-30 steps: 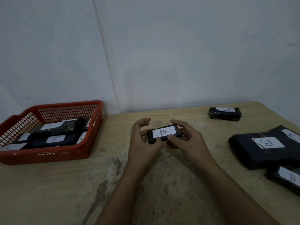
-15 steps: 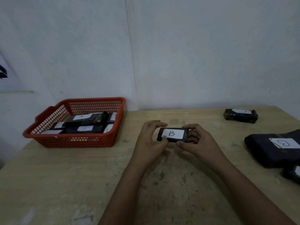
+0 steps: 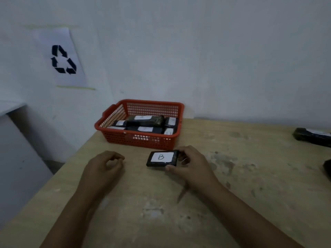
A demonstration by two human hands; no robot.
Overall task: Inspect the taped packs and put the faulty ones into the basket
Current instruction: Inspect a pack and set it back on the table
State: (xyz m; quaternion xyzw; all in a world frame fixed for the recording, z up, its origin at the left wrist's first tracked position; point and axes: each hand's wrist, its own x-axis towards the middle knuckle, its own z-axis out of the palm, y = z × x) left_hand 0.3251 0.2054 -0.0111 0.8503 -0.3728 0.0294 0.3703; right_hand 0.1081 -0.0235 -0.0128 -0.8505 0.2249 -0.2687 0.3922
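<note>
Now, left to right: your left hand (image 3: 105,165) is hanging loosely curled, having let go; your right hand (image 3: 189,163) alone is pinching the small black taped pack labelled B (image 3: 162,158), carrying it near the red plastic mesh basket (image 3: 143,140), likely judged faulty.

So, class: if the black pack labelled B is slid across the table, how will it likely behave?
The pack looks flat and boxy, so it should slide rather than roll or tip. Its glossy tape wrap may be slippery. The right hand grips it alone, so it is probably fairly light and stiff.
</note>
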